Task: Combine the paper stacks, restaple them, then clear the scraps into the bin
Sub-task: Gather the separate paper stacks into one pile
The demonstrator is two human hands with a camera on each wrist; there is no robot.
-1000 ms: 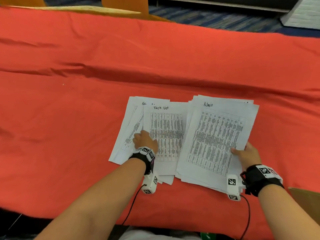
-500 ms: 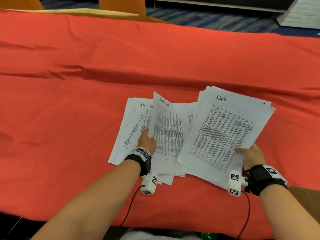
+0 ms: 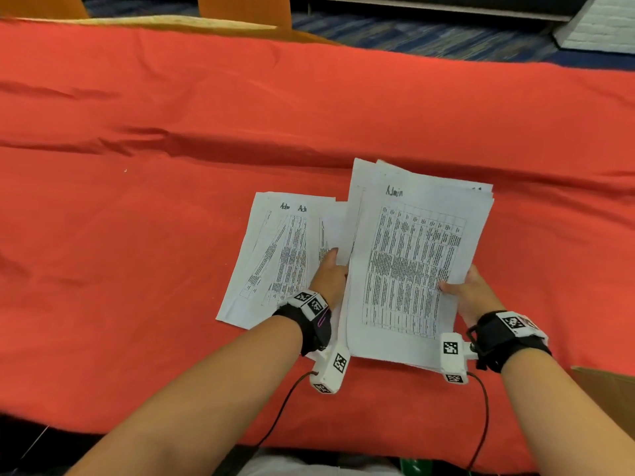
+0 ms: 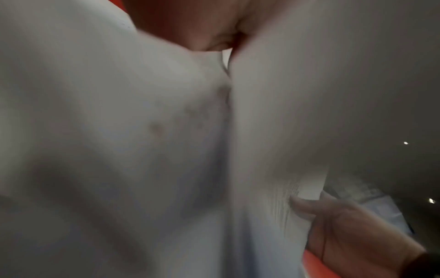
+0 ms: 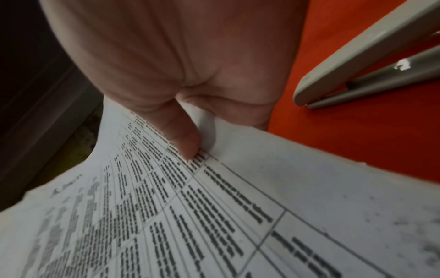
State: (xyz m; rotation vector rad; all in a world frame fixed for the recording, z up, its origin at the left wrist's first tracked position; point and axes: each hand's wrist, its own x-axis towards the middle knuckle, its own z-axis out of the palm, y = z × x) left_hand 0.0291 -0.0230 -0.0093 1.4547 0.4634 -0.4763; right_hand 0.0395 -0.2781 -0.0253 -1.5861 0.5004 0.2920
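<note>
red cloth (image 3: 171, 252) covers the table, creased across the middle; striped blue carpet (image 3: 429, 36) and orange chair backs (image 3: 244, 8) beyond. right hand (image 3: 472, 293) pinches the "admin" stack (image 3: 412, 262) by its right edge, lifted over the left papers (image 3: 275, 255). left hand (image 3: 330, 276) slips under a sheet, grip unclear. grey stapler (image 5: 371, 62) on cloth.

head: bright, even, sharp | left wrist: dim, blurred | right wrist: sharp

red tablecloth (image 3: 171, 235), blue patterned carpet (image 3: 429, 39), orange chair backs (image 3: 244, 8) beyond.
</note>
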